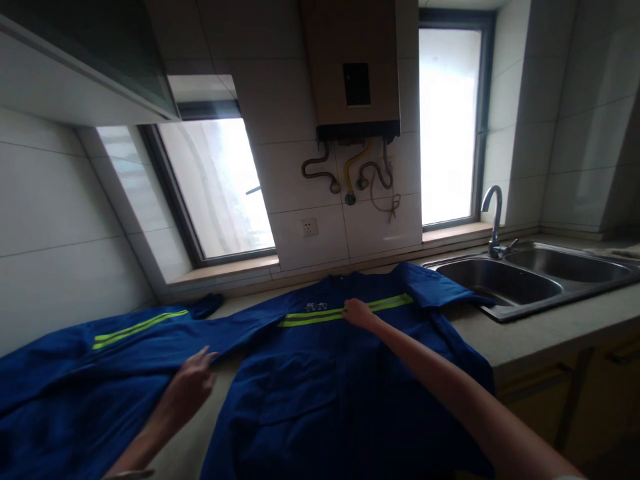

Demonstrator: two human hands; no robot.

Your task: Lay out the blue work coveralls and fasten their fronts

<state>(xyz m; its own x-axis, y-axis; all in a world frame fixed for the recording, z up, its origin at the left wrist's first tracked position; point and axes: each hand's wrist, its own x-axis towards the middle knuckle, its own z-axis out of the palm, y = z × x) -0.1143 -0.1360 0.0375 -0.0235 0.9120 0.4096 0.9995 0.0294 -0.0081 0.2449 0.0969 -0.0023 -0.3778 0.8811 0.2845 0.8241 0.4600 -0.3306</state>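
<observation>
A blue work jacket (300, 387) with yellow-green reflective stripes lies spread front side up on the counter, white lettering on its chest. My right hand (358, 313) is closed at the middle of the chest stripe, pinching the jacket's front; the fingertips are partly hidden. Beside the jacket's outstretched sleeve, my left hand (194, 379) has its fingers apart and slightly blurred, close to the cloth. A second blue garment (65, 380) with a similar stripe lies to the left, partly under that sleeve.
A double steel sink (500, 280) with a curved faucet (494, 213) is set into the counter (480, 333) on the right; one jacket sleeve reaches its rim. A water heater (350, 67) with pipes hangs on the tiled wall between two windows. An overhead cabinet (90, 73) juts out upper left.
</observation>
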